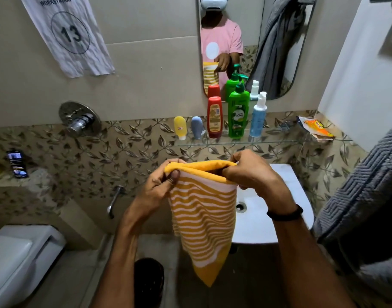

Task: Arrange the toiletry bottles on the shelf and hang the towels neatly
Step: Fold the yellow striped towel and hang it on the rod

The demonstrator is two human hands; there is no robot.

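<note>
The held towel [204, 214] is hanging from the left hand [159, 187] and right hand [255, 176], in front of the sink [279, 192]. At 12 o'clock from it, the shelf [279, 142] is carrying a row running toward 3 o'clock: first tube [180, 127], second tube [196, 127], flip-cap bottle [215, 117], pump bottle [237, 114], spray bottle [257, 117], then, well apart, a packet [317, 127]. The mirror [250, 18] is hanging behind the taller bottles. The toilet [17, 258] is sitting at 8 o'clock.

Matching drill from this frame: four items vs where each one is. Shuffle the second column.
1. yellow-and-white striped cloth towel
2. tall green plastic pump bottle
3. black phone
4. crumpled orange packet

A. right end of the clear glass shelf
B. stone ledge at far left
C. gripped by left hand and right hand
D. between red bottle and pale blue bottle

Pairs: 1-C, 2-D, 3-B, 4-A
</note>
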